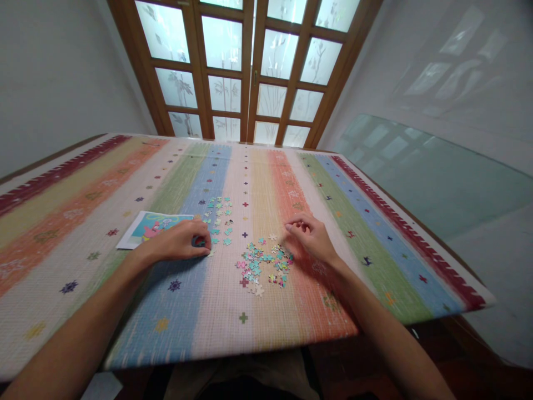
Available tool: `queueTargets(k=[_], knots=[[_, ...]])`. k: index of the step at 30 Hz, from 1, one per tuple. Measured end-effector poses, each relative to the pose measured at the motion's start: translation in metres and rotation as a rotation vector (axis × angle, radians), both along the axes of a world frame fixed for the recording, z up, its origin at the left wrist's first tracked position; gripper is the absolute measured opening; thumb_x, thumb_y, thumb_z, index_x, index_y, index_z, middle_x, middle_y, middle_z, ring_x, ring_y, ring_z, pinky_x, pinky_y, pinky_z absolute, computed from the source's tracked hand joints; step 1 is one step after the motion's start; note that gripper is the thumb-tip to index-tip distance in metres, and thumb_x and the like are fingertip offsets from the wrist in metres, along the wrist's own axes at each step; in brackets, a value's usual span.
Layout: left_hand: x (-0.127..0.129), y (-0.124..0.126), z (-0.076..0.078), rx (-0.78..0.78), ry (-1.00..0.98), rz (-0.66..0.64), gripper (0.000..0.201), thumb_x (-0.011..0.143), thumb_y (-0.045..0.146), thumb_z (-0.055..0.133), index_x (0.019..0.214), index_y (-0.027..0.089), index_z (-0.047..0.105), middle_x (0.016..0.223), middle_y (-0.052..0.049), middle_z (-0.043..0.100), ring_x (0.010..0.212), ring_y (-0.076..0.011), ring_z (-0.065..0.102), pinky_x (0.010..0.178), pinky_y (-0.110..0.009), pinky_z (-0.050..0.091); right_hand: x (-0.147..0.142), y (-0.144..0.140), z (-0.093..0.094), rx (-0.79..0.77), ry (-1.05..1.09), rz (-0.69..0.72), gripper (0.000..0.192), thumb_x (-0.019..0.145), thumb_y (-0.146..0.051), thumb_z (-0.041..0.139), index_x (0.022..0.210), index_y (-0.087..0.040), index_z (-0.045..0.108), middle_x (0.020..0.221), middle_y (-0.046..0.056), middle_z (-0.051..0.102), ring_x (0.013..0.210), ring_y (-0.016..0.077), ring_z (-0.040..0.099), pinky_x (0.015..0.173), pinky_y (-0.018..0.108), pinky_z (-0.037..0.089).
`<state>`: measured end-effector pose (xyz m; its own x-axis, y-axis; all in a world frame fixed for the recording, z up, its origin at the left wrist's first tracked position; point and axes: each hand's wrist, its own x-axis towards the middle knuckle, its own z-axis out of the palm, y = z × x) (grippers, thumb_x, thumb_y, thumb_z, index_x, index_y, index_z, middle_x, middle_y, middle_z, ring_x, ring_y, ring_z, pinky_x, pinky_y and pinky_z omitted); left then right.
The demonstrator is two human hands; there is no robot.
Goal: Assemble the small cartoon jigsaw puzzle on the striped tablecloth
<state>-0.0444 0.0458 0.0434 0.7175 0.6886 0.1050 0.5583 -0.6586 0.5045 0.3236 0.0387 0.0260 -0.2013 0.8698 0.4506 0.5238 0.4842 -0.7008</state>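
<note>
My left hand [183,240] is low over the table, thumb and fingers pinched together at a pale puzzle piece [211,253] that shows at the tips. Beyond those fingers, small teal jigsaw pieces [216,222] lie spread in loose rows. A picture card [145,225] with a cartoon scene is partly covered by this hand and wrist. To the right, my right hand [310,238] hovers with its fingers curled in and closed; whether a piece is between them is hidden. Just left of it sits a loose heap of mixed puzzle pieces [255,266], teal, pink and cream.
A striped, patterned cloth [166,322] covers the table, its near edge close to my body. Behind the table are wooden doors [247,83] with frosted panes. A glass panel [437,161] leans along the right wall.
</note>
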Motion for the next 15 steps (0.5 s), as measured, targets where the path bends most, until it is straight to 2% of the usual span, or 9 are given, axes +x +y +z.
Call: queueTargets(k=[4,7,9,15], knots=[[0.004,-0.003,0.003,0.017,0.01,-0.006,0.017,0.084,0.03,0.06,0.073,0.022,0.071,0.066,0.002,0.058,0.068,-0.0164,0.054,0.083,-0.034,0.045,0.003,0.004,-0.009,-0.041,-0.181,0.075,0.01,0.089,-0.028,0.065,0.09,-0.022,0.073,0.088,0.008,0.067,0.084,0.0231,0.06,0.078,0.04,0.048],[0.007,-0.006,0.004,0.031,0.026,-0.014,0.018,0.084,0.027,0.055,0.072,0.021,0.067,0.067,0.002,0.057,0.068,-0.0156,0.053,0.081,-0.032,0.044,0.001,0.004,-0.014,-0.073,-0.298,0.132,0.015,0.092,-0.023,0.062,0.099,-0.022,0.075,0.096,0.01,0.065,0.092,0.0252,0.06,0.084,0.043,0.049],[0.008,-0.008,0.004,0.04,0.027,-0.007,0.017,0.084,0.026,0.054,0.072,0.02,0.064,0.068,0.001,0.057,0.068,-0.0156,0.053,0.077,-0.031,0.043,0.0,0.003,-0.013,-0.091,-0.352,0.152,0.016,0.093,-0.02,0.06,0.099,-0.021,0.075,0.098,0.011,0.064,0.092,0.0245,0.06,0.085,0.043,0.049],[0.024,-0.015,0.0,0.092,-0.044,0.026,0.014,0.087,0.025,0.053,0.077,0.019,0.06,0.071,0.0,0.057,0.069,-0.0168,0.052,0.07,-0.03,0.04,0.009,0.002,0.002,-0.288,-0.429,0.297,0.009,0.09,-0.026,0.069,0.086,-0.019,0.071,0.082,0.006,0.065,0.074,0.0178,0.057,0.07,0.033,0.047]])
